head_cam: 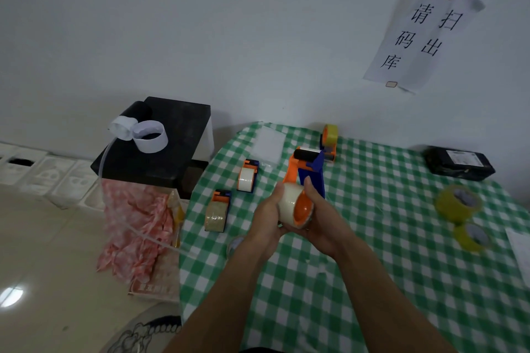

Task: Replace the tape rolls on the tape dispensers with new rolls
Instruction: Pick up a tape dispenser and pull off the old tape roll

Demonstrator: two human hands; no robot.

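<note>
Fingers point(310, 190) of left hand point(265, 219), right hand point(322, 223) grip glossy white tape roll point(287, 203) on orange plastic hub point(304, 207).

I see green-check tablecloth point(387, 238) w/ black parcel point(459, 163) far right, near wall. Left of table: black stand point(172, 152), pink bag point(134, 223) hanging under it. Paper signs point(410, 37) on wall, upper right.

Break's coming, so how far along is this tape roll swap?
Looks done: two small orange-and-blue dispensers and a far dispenser with a yellow roll are loaded. In hand: the left hand and right hand grip a whitish tape roll on the large orange-and-blue dispenser's orange hub. Left: two loose yellow tape rolls lie on the green-checked tablecloth.
</note>
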